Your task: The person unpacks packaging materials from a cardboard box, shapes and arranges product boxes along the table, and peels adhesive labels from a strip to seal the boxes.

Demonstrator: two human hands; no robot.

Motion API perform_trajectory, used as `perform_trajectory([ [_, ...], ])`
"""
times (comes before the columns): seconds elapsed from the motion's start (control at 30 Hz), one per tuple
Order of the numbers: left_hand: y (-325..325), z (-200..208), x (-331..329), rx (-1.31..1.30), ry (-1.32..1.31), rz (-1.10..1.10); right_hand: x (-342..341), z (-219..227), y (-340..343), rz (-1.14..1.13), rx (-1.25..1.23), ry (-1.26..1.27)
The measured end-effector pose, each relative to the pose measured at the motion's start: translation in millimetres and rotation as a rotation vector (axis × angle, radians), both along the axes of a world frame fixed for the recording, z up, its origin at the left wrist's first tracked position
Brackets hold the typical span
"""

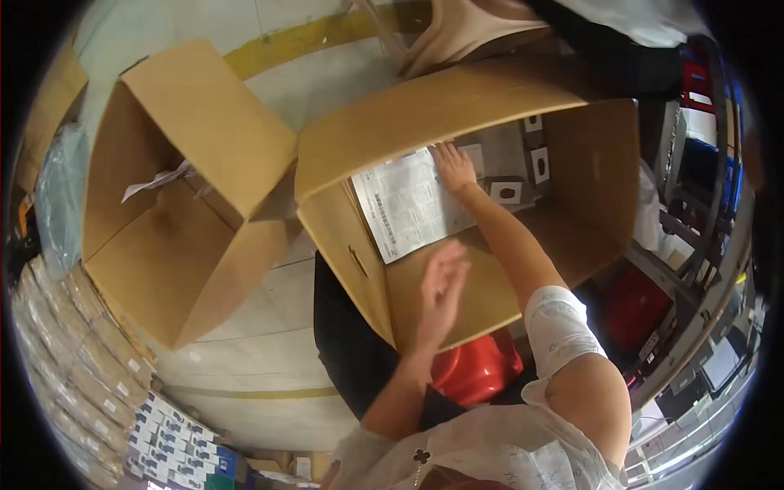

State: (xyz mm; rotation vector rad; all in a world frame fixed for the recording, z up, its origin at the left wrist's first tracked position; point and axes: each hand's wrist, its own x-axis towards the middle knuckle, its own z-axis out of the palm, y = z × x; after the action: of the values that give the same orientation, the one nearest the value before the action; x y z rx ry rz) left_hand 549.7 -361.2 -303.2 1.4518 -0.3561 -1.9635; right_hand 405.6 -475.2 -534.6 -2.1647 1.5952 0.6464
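A large open cardboard box (465, 102) stands in front of me. Inside it lies a white printed sheet (412, 204), spread across the left part. My right hand (456, 167) reaches deep into the box, palm down. Its fingers are stretched out flat at the sheet's right edge, beside small white boxes (506, 193) with dark pictures on them. Closer to me, my left hand (445, 282) hangs over the near part of the box, somewhat blurred, its fingers loosely bent and apart with nothing visible in them. It is away from the sheet.
To the left a second open cardboard box (155, 237) has a crumpled white piece inside. Below the main box shows a red plastic stool (478, 371). A brown chair (457, 33) is at the far side. Shelving (686, 286) runs along the right; stacked wrapped cartons (82, 351) stand lower left.
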Motion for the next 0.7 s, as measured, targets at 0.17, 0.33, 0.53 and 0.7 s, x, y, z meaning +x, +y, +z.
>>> perform_trajectory([
  [0.17,-7,14,12,0.05,-0.059,0.089,12,-94,-30,-0.215,-0.009,-0.055],
  [0.33,-6,14,17,0.079,-0.049,0.195,10,-101,-11,-0.316,-0.064,-0.289],
  [0.53,-3,14,18,0.125,-0.156,0.223,17,-49,-6,0.07,-0.086,-0.145],
  [0.7,-2,-1,21,0.064,-0.461,0.027,2,96,16,-0.789,0.787,-1.062],
])
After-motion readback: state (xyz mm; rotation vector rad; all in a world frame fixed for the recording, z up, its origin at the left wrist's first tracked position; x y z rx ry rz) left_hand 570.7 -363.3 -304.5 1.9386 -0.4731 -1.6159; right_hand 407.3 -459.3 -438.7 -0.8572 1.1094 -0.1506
